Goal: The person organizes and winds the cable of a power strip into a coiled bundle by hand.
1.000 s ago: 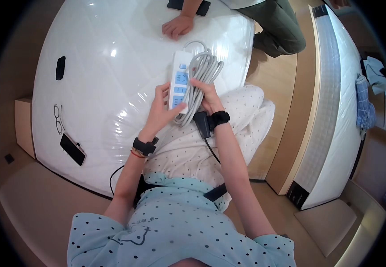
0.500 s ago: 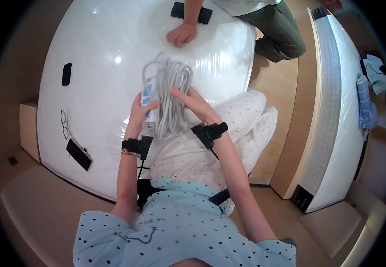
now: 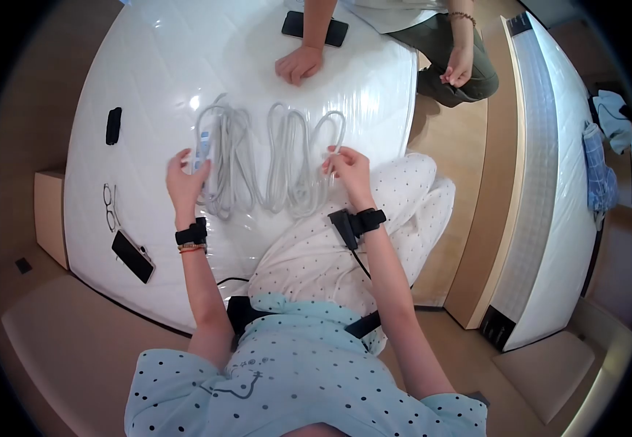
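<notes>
A white power strip (image 3: 203, 148) with blue-marked sockets lies at the left of its long grey-white cable (image 3: 237, 164), on the plastic-covered mattress (image 3: 163, 87). The cable is spread in two bunches of loose loops. My left hand (image 3: 186, 182) grips the near part of the strip, its thumb over the top and fingers on the left side. At the right end of the loops, my right hand (image 3: 350, 171) pinches a strand of cable between thumb and fingers. Both wrists carry black straps.
Another person's hand (image 3: 300, 65) rests on the mattress beside a dark phone (image 3: 334, 33). Toward the left lie a black bundle (image 3: 113, 126), glasses (image 3: 109, 207) and a second phone (image 3: 133, 256). A second wrapped mattress (image 3: 549, 182) stands at the right.
My hands have moved apart, and the compact coil has spread into two bunches. The strip shifted left with my left hand. The other person's second hand has come down by their knee.
</notes>
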A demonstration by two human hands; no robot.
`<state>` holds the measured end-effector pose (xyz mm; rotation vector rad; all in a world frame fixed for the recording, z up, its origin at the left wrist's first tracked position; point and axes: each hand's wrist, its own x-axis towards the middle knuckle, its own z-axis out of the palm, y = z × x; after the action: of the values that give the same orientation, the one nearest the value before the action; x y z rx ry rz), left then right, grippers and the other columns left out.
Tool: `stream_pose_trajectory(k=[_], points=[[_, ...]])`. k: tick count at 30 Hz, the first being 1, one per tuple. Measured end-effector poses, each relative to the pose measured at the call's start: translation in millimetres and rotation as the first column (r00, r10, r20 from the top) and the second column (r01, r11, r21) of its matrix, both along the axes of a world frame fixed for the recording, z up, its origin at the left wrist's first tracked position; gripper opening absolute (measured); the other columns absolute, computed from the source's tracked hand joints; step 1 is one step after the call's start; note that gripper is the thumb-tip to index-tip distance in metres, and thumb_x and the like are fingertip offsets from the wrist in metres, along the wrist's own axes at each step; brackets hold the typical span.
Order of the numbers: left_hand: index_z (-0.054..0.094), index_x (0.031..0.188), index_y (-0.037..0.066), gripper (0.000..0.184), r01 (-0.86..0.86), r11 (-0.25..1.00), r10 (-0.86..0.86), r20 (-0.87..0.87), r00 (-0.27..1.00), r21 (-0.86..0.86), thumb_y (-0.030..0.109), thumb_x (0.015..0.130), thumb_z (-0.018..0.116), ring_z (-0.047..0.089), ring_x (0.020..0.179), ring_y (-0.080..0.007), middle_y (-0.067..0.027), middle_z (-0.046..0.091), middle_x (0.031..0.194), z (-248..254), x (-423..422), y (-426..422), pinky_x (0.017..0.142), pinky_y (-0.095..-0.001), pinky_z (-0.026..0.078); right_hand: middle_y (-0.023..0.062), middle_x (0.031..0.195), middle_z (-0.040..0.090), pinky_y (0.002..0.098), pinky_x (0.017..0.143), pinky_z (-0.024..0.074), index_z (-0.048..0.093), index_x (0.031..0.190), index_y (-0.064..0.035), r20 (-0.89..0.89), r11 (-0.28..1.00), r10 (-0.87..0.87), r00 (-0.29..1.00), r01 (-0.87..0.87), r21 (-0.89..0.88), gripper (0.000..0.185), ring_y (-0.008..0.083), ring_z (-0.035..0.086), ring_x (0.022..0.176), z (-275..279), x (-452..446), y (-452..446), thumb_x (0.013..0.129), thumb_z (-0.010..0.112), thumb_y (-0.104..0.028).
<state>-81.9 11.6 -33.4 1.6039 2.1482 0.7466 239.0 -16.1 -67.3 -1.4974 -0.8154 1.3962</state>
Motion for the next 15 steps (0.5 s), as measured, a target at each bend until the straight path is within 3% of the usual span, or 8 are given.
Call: stream_pose_trajectory(k=[1, 3, 5, 7, 9, 11, 14, 15], points=[[0.054, 0.114, 0.001, 0.055, -0.008, 0.997, 0.019, -0.155, 0.988, 0.072, 0.024, 0.069, 0.074, 0.055, 0.096, -0.0263, -0.0135, 0.056, 0.109, 6, -3, 0, 0.085, -0.0361, 0.044, 0.0056, 0.069, 0.064, 0.021, 0.058, 0.0436, 0.061, 0.102, 0.0039, -0.026, 0.998, -0.057, 0.998, 0.058, 0.023, 0.026, 0.0114, 0.059, 0.061, 3, 3, -1, 0.083, 0.052, -0.011], [0.056, 0.108, 0.0, 0.046, 0.023, 0.958, 0.033, -0.19, 0.981, 0.286, 0.02, 0.07, 0.072, 0.053, 0.097, -0.0271, -0.0139, 0.055, 0.106, 21, 2, 4, 0.084, -0.037, 0.044, 0.0042, 0.069, 0.063, 0.0208, 0.058, 0.043, 0.061, 0.104, 0.0037, -0.082, 0.98, -0.178, 0.981, 0.184, 0.071, 0.027, 0.0109, 0.059, 0.062, 7, 13, -1, 0.083, 0.05, -0.01], [0.057, 0.104, 0.001, 0.037, 0.05, 0.913, 0.023, -0.172, 0.985, 0.404, 0.015, 0.072, 0.07, 0.053, 0.096, -0.0264, -0.0136, 0.054, 0.103, 47, 30, 5, 0.082, -0.0365, 0.044, 0.007, 0.083, 0.063, 0.0227, 0.068, 0.0436, 0.063, 0.101, 0.0036, -0.239, 0.973, -0.187, 0.953, 0.213, 0.087, 0.027, 0.0133, 0.06, 0.076, 10, 18, -4, 0.081, 0.049, -0.007], [0.056, 0.103, 0.001, 0.035, 0.136, 0.933, -0.167, 0.067, 0.984, 0.334, 0.014, 0.073, 0.069, 0.053, 0.097, -0.0251, -0.0136, 0.054, 0.106, 54, 67, -5, 0.082, -0.0342, 0.043, 0.01, 0.101, 0.058, 0.0258, 0.08, 0.0418, 0.065, 0.097, 0.0035, -0.289, 0.953, -0.163, 0.944, 0.226, 0.201, 0.026, 0.0163, 0.056, 0.093, 9, 22, -7, 0.079, 0.048, -0.005], [0.054, 0.111, 0.004, 0.042, 0.395, 0.919, -0.385, 0.262, 0.885, 0.016, 0.016, 0.074, 0.07, 0.055, 0.095, -0.0199, -0.0074, 0.056, 0.109, 40, 108, -15, 0.085, -0.0316, 0.042, 0.0131, 0.124, 0.049, 0.0301, 0.092, 0.0377, 0.068, 0.091, 0.0036, -0.223, 0.89, -0.12, 0.967, 0.204, 0.408, 0.025, 0.0198, 0.048, 0.113, 2, 19, -8, 0.076, 0.049, -0.004], [0.051, 0.115, 0.005, 0.049, 0.521, 0.816, -0.577, 0.415, 0.703, 0.252, 0.02, 0.073, 0.071, 0.057, 0.094, -0.0222, -0.0087, 0.059, 0.104, 28, 169, -26, 0.083, -0.0336, 0.043, 0.0131, 0.137, 0.033, 0.0356, 0.103, 0.0238, 0.068, 0.088, 0.0028, -0.338, 0.911, -0.013, 0.941, 0.15, 0.384, 0.023, 0.0236, 0.029, 0.127, -2, 24, -10, 0.076, 0.05, -0.003], [0.046, 0.119, 0.0, 0.052, 0.604, 0.761, -0.632, 0.058, 0.773, 0.237, 0.023, 0.076, 0.067, 0.059, 0.095, -0.0278, -0.0145, 0.06, 0.104, -12, 214, -41, 0.082, -0.0368, 0.044, 0.0155, 0.142, 0.031, 0.0385, 0.107, 0.0213, 0.068, 0.09, 0.0017, -0.376, 0.896, 0.042, 0.926, 0.132, 0.425, 0.022, 0.0266, 0.025, 0.133, -10, 31, -13, 0.076, 0.051, -0.001], [0.046, 0.119, -0.002, 0.051, 0.648, 0.747, -0.654, -0.016, 0.757, 0.146, 0.023, 0.079, 0.064, 0.059, 0.096, -0.0289, -0.0169, 0.06, 0.104, -17, 219, -41, 0.083, -0.0373, 0.044, 0.016, 0.14, 0.034, 0.0387, 0.107, 0.0226, 0.068, 0.09, 0.0013, -0.403, 0.903, 0.04, 0.914, 0.139, 0.405, 0.021, 0.0267, 0.028, 0.132, -7, 31, -13, 0.076, 0.051, 0.0]])
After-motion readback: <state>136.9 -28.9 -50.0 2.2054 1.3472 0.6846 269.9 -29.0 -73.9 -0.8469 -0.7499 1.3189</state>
